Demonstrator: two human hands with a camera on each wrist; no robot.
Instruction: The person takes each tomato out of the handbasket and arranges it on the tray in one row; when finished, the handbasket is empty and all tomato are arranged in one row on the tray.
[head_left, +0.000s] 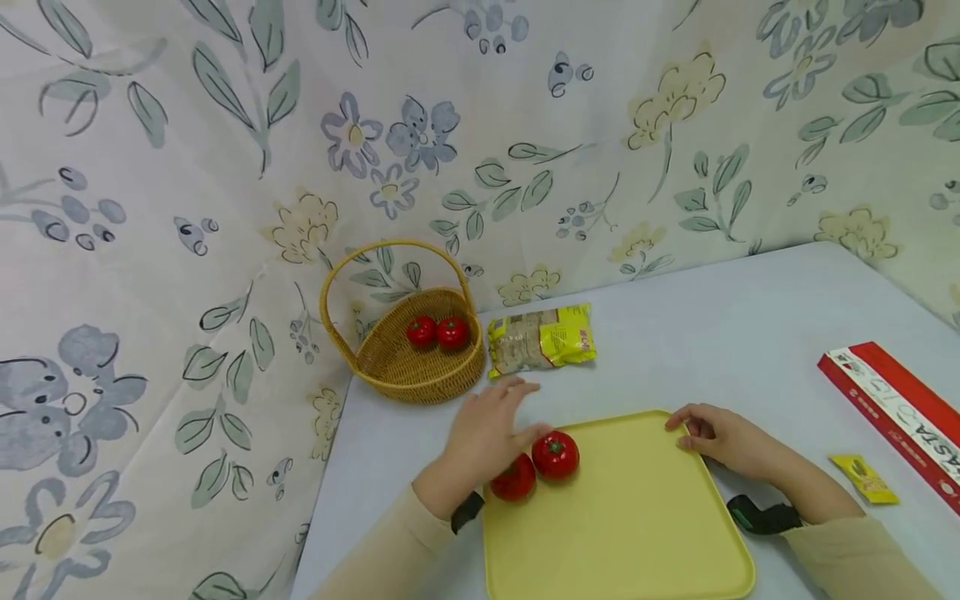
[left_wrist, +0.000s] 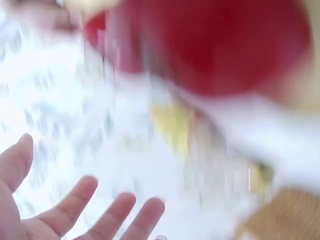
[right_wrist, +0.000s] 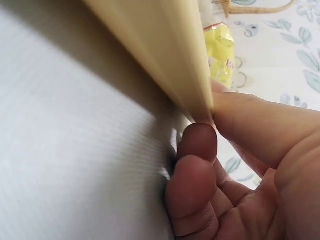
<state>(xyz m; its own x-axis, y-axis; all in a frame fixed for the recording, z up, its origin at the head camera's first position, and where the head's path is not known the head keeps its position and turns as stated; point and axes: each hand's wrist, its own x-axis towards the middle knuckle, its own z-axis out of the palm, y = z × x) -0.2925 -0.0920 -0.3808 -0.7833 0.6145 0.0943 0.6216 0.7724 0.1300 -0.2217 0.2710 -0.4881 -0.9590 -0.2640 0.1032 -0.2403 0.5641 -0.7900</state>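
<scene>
A yellow tray (head_left: 615,525) lies on the table, with two red tomatoes (head_left: 556,455) side by side in its far left corner. Over that corner is my left hand (head_left: 483,433), fingers spread and holding nothing, partly covering the left tomato (head_left: 514,479). In the left wrist view its fingers (left_wrist: 112,215) are apart, and a blurred red tomato (left_wrist: 215,45) fills the top. My right hand (head_left: 720,437) pinches the tray's far right corner. The right wrist view has the thumb (right_wrist: 260,122) against the tray's rim (right_wrist: 192,85) and the fingertips (right_wrist: 197,145) curled beneath.
A wicker basket (head_left: 420,392) with a tall handle holds two more tomatoes (head_left: 452,332) at the back left. Beside it lies a yellow and clear food packet (head_left: 542,340). On the right are a red pasta box (head_left: 900,408) and a small yellow sachet (head_left: 864,478). Floral cloth (head_left: 600,150) hangs behind.
</scene>
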